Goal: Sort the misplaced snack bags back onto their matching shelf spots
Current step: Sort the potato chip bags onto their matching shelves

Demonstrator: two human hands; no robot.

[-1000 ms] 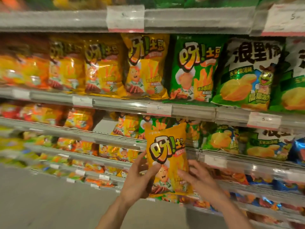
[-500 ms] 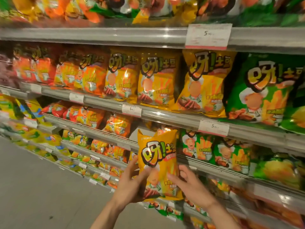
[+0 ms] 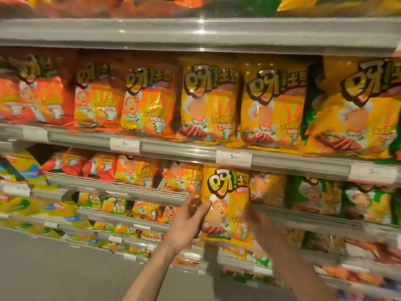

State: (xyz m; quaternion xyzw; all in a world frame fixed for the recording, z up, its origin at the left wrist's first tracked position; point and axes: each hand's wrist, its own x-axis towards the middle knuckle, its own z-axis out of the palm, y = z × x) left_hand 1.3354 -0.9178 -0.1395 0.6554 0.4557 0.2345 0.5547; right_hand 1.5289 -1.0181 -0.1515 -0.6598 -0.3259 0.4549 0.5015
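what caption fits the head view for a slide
Both hands, left hand and right hand, hold a yellow chip bag before matching yellow bags shelved above.

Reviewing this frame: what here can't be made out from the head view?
- Right hand: smeared by motion blur, so its grip on the yellow bag is unclear.
- Price tags: only a "5" reads; the rest is too small.
- Top shelf bags: cut off by the upper edge.
- Shelf slot behind the yellow bag: hidden by the bag itself.
- Lower right shelves: blurred, flavours unreadable.
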